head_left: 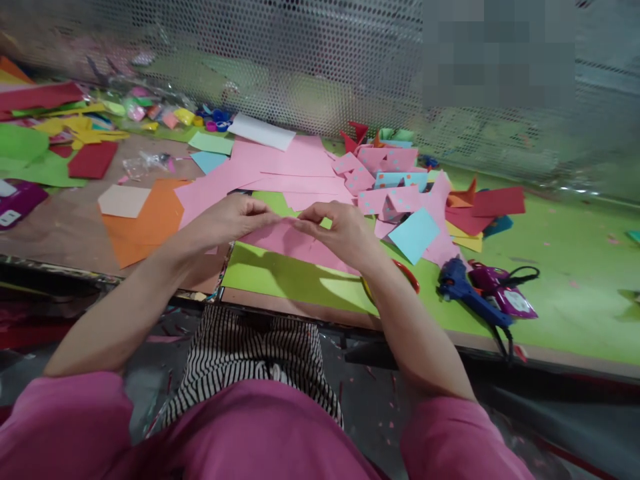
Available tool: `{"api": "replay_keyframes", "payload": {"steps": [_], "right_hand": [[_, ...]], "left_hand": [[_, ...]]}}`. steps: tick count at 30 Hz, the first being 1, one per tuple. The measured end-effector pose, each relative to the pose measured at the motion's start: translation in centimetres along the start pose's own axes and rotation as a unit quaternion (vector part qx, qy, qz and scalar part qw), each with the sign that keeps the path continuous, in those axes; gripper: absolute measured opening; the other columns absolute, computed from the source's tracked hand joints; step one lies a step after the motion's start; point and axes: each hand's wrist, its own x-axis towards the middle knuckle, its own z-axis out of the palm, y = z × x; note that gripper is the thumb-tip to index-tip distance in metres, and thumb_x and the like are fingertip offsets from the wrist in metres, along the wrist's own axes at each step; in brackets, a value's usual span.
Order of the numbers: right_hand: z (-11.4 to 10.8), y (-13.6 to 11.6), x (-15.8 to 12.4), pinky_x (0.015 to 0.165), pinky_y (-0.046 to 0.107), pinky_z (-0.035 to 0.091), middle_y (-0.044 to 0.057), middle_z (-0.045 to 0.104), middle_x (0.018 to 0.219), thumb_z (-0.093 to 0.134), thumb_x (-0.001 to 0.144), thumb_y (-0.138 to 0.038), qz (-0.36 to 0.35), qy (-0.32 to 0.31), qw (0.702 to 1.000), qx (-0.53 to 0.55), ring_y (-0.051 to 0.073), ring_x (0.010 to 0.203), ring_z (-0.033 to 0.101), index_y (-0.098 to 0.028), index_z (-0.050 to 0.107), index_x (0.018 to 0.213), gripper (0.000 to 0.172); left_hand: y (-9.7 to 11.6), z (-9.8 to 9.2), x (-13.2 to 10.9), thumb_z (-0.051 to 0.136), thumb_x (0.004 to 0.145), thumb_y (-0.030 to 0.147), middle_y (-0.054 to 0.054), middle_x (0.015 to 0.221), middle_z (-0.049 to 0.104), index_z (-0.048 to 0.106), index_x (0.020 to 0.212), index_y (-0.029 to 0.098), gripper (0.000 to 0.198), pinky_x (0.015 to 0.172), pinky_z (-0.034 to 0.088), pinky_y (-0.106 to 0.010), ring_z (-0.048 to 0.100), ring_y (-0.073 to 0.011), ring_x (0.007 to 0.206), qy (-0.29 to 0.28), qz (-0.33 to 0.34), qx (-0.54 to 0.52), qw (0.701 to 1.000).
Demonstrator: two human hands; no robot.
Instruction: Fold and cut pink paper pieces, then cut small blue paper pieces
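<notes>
My left hand and my right hand meet above the table's near edge, fingertips pinched together on a pink paper sheet. The sheet lies partly on a lime green sheet. Both hands have curled fingers pressing the paper's upper edge. More pink sheets lie flat just behind my hands. Small pink pieces with blue dots are piled behind my right hand, and a light blue square lies just to its right.
A blue glue gun and a purple tool lie at the right on green covering. An orange sheet is at the left, scissors with red handles under my right wrist. Coloured scraps fill the far left. Perforated metal mesh stands behind.
</notes>
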Motion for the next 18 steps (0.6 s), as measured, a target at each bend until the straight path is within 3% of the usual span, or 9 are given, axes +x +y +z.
{"api": "replay_keyframes", "payload": {"steps": [3,7,11,18], "right_hand": [[-0.4,0.6,-0.2,0.067,0.030,0.037,0.002,0.071,0.076,0.071,0.092,-0.045,0.043,0.016,0.998,0.049,0.013,0.069,0.055,-0.018,0.075,0.083,0.028],[-0.9,1.5,-0.6,0.065,0.030,0.035,-0.001,0.062,0.069,0.073,0.089,-0.043,0.082,0.033,0.991,0.103,0.012,0.068,0.050,-0.019,0.071,0.080,0.027],[-0.9,1.5,-0.7,0.065,0.030,0.035,-0.002,0.058,0.069,0.074,0.088,-0.046,0.087,0.034,0.988,0.125,0.011,0.066,0.046,-0.019,0.069,0.079,0.028],[-1.3,0.8,-1.2,0.061,0.029,0.034,-0.003,0.055,0.068,0.075,0.087,-0.052,0.081,0.042,0.985,0.144,0.010,0.065,0.045,-0.020,0.068,0.078,0.034]], "left_hand": [[-0.8,-1.1,-0.8,0.067,0.084,0.062,0.000,0.063,0.059,0.062,0.063,0.021,0.046,0.057,0.037,-0.025,0.052,-0.0122,0.060,-0.004,0.004,-0.009,1.000],[-1.9,-2.1,-1.6,0.073,0.080,0.061,-0.005,0.086,0.077,0.076,0.085,0.023,0.039,0.073,0.053,-0.027,0.071,-0.0189,0.084,-0.038,-0.025,-0.076,0.996],[-2.6,-1.8,-1.6,0.087,0.069,0.045,-0.003,0.092,0.079,0.078,0.102,0.024,0.040,0.080,0.056,-0.027,0.072,-0.0176,0.088,-0.018,-0.011,-0.123,0.992],[-2.7,-1.2,-1.5,0.088,0.069,0.040,-0.002,0.084,0.077,0.077,0.089,0.021,0.030,0.075,0.055,-0.025,0.072,-0.0153,0.083,0.018,0.022,-0.151,0.988]]}}
